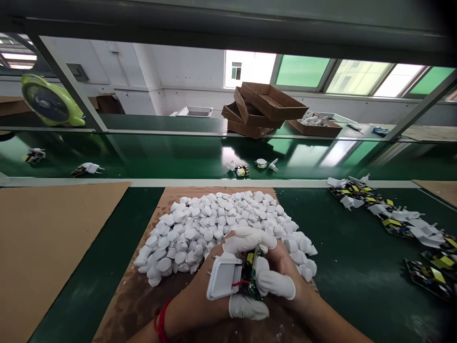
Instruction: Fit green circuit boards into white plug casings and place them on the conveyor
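A flat cardboard sheet (64, 247) lies at far left; next, a heap of small white pieces (214, 224) covers much of a brown board (121, 309), with the hands at its near edge; the left hand (202, 288) curls round the back, its thumb below, holding a white plug case (224, 280) and a green circuit board (254, 278) joined by red wire (240, 283); all this looks light, the case stiff and smooth, the wire and parts fragile, so the case sides or board edges seem the safest hold; the right hand (282, 262) presses a white piece (262, 263) to the board's face with one covered finger, though I cannot tell what its hidden fingers do; more boards (396, 228) lie rightward.
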Tool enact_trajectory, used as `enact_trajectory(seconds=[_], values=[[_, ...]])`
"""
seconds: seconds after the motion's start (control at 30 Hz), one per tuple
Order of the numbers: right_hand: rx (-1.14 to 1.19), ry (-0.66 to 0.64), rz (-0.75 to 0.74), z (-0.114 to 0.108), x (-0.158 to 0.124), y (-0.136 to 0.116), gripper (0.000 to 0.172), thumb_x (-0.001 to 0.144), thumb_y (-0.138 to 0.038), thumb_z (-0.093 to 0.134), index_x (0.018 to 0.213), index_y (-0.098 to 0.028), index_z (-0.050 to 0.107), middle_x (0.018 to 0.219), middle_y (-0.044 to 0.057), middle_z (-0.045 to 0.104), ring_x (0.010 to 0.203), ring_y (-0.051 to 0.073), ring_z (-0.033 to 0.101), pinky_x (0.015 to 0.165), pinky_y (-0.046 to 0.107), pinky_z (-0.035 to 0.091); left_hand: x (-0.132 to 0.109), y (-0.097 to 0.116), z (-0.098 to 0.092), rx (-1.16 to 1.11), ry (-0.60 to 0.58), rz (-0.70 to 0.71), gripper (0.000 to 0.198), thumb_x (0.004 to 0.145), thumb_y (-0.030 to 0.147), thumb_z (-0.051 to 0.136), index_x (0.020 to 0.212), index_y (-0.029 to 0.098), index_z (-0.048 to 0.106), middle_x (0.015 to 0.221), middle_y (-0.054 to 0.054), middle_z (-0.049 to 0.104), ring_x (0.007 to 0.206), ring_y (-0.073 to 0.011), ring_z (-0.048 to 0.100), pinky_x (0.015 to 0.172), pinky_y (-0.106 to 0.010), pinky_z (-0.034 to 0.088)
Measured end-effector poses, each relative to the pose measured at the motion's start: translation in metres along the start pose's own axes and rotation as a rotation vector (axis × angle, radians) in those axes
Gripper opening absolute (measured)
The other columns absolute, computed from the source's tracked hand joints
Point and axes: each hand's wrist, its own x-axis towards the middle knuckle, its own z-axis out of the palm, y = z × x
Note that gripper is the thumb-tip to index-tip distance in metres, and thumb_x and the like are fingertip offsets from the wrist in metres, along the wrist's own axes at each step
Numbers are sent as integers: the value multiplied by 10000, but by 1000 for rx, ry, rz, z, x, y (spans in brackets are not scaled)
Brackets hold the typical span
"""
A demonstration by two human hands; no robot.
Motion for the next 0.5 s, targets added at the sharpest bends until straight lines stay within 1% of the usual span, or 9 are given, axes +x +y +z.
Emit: enact_trajectory(seconds=[0.07,0.13,0.2,0.23,0.33,0.4,0.5], values=[[36,3,9,1,0,-1,576,709,-495,696,1215,-234,609,758,35,679,641,211,608,683,367,523,0,2,0,-26,2,-48,696,550,197,834,1198,241,586,1028,-59,660,976,-244,605,944,-399,450],[25,-6,-3,1,2,-4,538,734,-485,681,1200,-225,621,798,41,676,669,204,603,710,363,516,0,5,-1,-62,-11,-106,677,560,202,826,1195,232,593,991,-54,675,904,-233,625,858,-372,491],[20,-30,-24,1,4,-6,505,768,-494,650,1197,-230,625,840,47,668,723,203,601,752,358,508,0,7,-2,-95,-11,-132,654,552,201,826,1170,222,612,968,-47,686,864,-229,630,796,-349,506],[34,-52,-27,1,5,-7,507,775,-499,644,1207,-235,617,828,43,662,721,196,596,750,350,508,0,7,-2,-115,-1,-138,624,551,202,824,1143,216,628,952,-45,692,851,-229,630,778,-343,509],[84,-116,4,3,8,-8,606,751,-521,668,1275,-236,558,751,27,641,668,175,576,694,319,511,-1,4,-3,-180,36,-117,451,571,216,808,1004,192,682,872,-45,710,799,-232,635,750,-345,514],[84,-135,15,4,10,-8,698,726,-540,690,1322,-226,507,759,32,645,684,180,585,678,311,512,-1,1,-3,-203,58,-93,368,580,241,801,928,182,695,824,-53,716,778,-246,640,705,-345,519],[69,-134,12,5,10,-6,788,701,-557,713,1365,-225,449,845,54,664,785,205,616,731,332,517,-1,-1,-3,-178,97,-73,388,570,282,806,928,182,698,808,-63,723,817,-283,651,709,-367,530]])
